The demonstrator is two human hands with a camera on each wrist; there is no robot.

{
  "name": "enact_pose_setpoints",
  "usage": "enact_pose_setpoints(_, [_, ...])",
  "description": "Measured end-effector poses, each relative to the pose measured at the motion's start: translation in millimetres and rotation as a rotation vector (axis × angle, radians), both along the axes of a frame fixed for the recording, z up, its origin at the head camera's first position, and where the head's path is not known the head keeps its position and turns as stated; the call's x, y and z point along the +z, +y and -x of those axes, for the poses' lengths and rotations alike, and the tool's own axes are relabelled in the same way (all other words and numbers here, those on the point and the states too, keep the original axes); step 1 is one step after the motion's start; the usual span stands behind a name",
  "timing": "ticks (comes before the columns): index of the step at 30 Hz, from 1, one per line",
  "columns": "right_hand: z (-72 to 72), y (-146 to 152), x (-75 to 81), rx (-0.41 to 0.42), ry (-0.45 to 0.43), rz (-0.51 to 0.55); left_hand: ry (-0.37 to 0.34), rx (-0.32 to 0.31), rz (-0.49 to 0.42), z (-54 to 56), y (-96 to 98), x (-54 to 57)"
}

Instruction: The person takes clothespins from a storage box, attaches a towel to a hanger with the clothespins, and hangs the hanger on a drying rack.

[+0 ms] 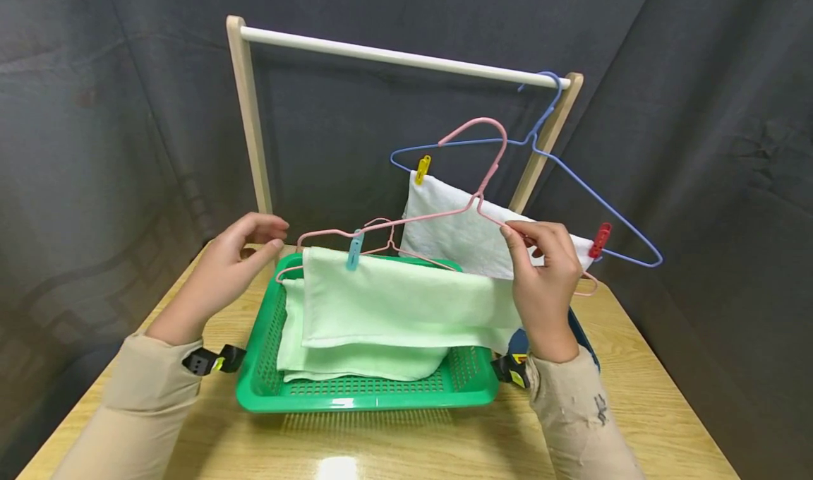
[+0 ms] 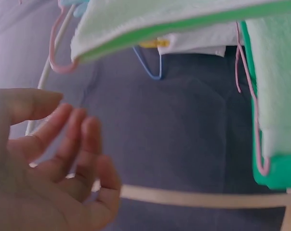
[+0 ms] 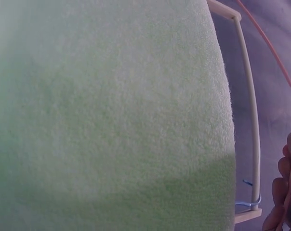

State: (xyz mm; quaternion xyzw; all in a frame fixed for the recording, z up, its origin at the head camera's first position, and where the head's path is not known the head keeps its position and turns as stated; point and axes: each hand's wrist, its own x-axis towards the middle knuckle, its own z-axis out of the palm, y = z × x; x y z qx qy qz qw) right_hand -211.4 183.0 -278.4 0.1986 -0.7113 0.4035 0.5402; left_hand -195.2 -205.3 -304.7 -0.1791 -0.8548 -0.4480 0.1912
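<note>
My right hand (image 1: 549, 275) pinches the right arm of a pink clothes hanger (image 1: 432, 218), thumb and fingers on the wire. A light green towel (image 1: 406, 307) is draped over this hanger, and a light blue clothespin (image 1: 355, 250) clips it near its left end. Just left of the hanger's left end is my left hand (image 1: 231, 268), holding nothing; its fingers are relaxed and apart from the wire in the left wrist view. Below the towel sits a green basket (image 1: 356, 401) with another light green towel (image 1: 375, 366) in it. A second pink hanger (image 1: 391, 238) shows behind.
A wooden rack with a white bar (image 1: 394, 56) stands behind. From its right end hangs a blue hanger (image 1: 597, 198) with a white towel (image 1: 444, 233), held by a yellow clothespin (image 1: 422, 170) and a red clothespin (image 1: 600, 241). A dark blue container (image 1: 583, 340) is partly hidden behind my right hand.
</note>
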Motion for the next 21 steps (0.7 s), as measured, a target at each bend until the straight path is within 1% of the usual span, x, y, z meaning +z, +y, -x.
enact_pose_setpoints(1, [0.3,1,0.3,-0.004,0.001,0.002,-0.024,0.003,0.000,0.1,-3.9,-3.1])
enact_pose_setpoints(6, [2.2,3,2.7,-0.023,0.012,0.015,-0.093,0.020,0.016,1.5,-19.9,-18.4])
enact_pose_setpoints(8, [2.7,4,4.6,-0.030,0.023,0.019,-0.123,0.029,0.014,1.6,-23.2,-22.6])
enact_pose_setpoints(11, [3.4,6,6.9,-0.038,0.038,0.028,-0.188,0.034,0.010,1.8,-27.0,-29.2])
enact_pose_setpoints(13, [3.9,7,8.3,-0.045,0.040,0.032,-0.235,0.025,0.012,1.2,-29.2,-33.8])
enact_pose_setpoints(17, [5.6,9,11.6,-0.058,0.045,0.037,-0.331,-0.020,0.038,0.3,-32.4,-44.9])
enact_pose_setpoints(21, [7.5,11,15.5,-0.071,0.050,0.044,-0.391,-0.045,0.056,1.0,-30.6,-57.2])
